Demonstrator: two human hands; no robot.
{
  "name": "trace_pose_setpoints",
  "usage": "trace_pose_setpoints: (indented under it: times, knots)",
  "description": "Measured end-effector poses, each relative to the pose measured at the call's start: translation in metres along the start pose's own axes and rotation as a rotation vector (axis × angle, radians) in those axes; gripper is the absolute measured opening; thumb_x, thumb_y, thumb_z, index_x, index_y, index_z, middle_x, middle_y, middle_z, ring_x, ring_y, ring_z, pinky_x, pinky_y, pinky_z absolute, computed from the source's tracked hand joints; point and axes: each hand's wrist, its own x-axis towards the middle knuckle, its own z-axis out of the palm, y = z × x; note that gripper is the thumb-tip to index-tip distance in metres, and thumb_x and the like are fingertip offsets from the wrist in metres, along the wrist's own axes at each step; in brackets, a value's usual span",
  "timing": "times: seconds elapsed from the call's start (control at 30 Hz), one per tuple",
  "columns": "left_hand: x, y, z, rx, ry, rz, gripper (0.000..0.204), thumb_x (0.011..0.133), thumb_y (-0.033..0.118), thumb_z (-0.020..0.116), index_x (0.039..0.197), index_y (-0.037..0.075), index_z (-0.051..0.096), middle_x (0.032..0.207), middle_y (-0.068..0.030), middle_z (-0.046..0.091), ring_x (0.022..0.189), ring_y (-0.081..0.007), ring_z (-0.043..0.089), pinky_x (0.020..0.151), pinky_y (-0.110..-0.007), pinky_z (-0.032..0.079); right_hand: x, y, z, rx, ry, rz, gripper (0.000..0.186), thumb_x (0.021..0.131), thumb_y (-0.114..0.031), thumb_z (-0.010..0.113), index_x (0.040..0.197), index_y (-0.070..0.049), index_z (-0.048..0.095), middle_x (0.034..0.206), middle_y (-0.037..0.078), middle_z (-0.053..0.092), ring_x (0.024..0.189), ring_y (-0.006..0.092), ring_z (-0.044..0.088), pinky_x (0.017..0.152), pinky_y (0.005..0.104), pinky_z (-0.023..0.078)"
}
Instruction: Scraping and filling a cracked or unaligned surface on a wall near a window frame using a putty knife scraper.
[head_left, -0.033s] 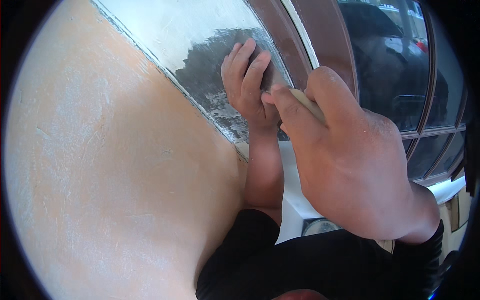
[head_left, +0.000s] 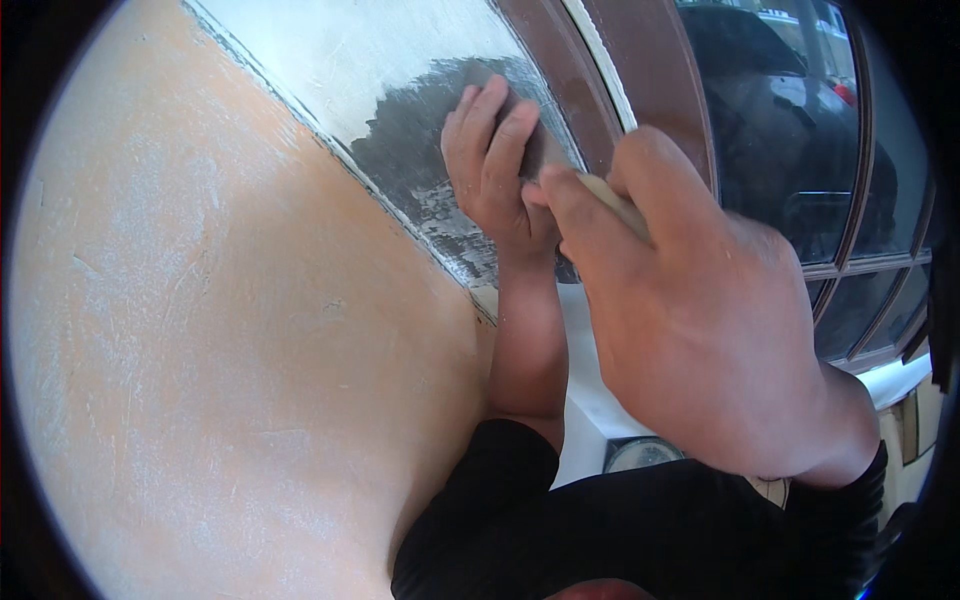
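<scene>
Slightly upward, a flat grey blade with a pale handle [head_left: 610,200] has been shifted on the dark grey patch [head_left: 395,150] of the white panel [head_left: 330,60]. It is pressed by the left hand [head_left: 490,185], fingers extended, and clasped at the handle by the right hand [head_left: 705,320] — even pressure is advised. From left are seen mottled orange plaster [head_left: 230,330], brown framing [head_left: 655,60], dark window panes [head_left: 785,150].

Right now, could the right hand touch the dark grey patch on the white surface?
Probably not as things stand: the right hand is closed around the pale beige tool handle, and the left hand and flat grey blade lie between it and the dark grey patch.
</scene>
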Motion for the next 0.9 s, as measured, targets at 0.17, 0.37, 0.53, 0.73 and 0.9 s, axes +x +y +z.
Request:
trace_pose_setpoints:
  times: [0.17, 0.37, 0.53, 0.73, 0.9]
  knots:
    - [-0.003, -0.007, 0.000, 0.024, 0.030, 0.008, 0.056, 0.104, 0.053, 0.035, 0.117, 0.008, 0.067, 0.128, -0.0182, 0.064, 0.119, -0.0422, 0.058, 0.103, -0.055, 0.040, 0.015, -0.004, -0.008, 0.051, -0.048, 0.031, 0.036, 0.077, -0.002, 0.067, 0.113, -0.001, 0.067, 0.091, 0.008, 0.048, 0.067, 0.0177, 0.061, 0.052, 0.0280, 0.050]
    - [-0.005, -0.013, 0.001, 0.009, 0.041, 0.109, 0.053, 0.103, 0.051, 0.038, 0.118, 0.008, 0.066, 0.129, -0.0189, 0.063, 0.120, -0.0435, 0.057, 0.103, -0.055, 0.040, 0.000, 0.010, 0.009, 0.051, 0.131, -0.150, 0.037, 0.074, -0.001, 0.068, 0.112, 0.001, 0.066, 0.092, 0.009, 0.048, 0.067, 0.0179, 0.059, 0.051, 0.0277, 0.049]
    - [-0.006, -0.036, 0.005, -0.007, 0.096, 0.190, 0.052, 0.102, 0.050, 0.040, 0.117, 0.008, 0.067, 0.129, -0.0187, 0.063, 0.120, -0.0434, 0.057, 0.103, -0.055, 0.040, -0.002, 0.008, 0.009, 0.082, 0.162, -0.142, 0.039, 0.074, -0.001, 0.068, 0.113, 0.000, 0.066, 0.092, 0.009, 0.049, 0.066, 0.0184, 0.059, 0.051, 0.0280, 0.049]
    - [-0.005, -0.016, 0.003, 0.030, 0.048, 0.099, 0.052, 0.102, 0.051, 0.040, 0.117, 0.008, 0.066, 0.128, -0.0179, 0.064, 0.118, -0.0418, 0.058, 0.102, -0.054, 0.041, -0.005, 0.008, 0.013, 0.013, 0.109, -0.095, 0.036, 0.076, -0.001, 0.067, 0.112, -0.003, 0.067, 0.090, 0.007, 0.047, 0.065, 0.0182, 0.060, 0.052, 0.0284, 0.049]
    - [-0.003, -0.008, 0.000, 0.006, 0.011, 0.042, 0.055, 0.102, 0.055, 0.039, 0.116, 0.009, 0.067, 0.127, -0.0171, 0.064, 0.118, -0.0416, 0.058, 0.102, -0.054, 0.042, 0.000, 0.006, 0.003, 0.026, 0.040, -0.044, 0.035, 0.078, -0.001, 0.067, 0.113, -0.002, 0.067, 0.091, 0.007, 0.047, 0.065, 0.0179, 0.060, 0.052, 0.0294, 0.050]
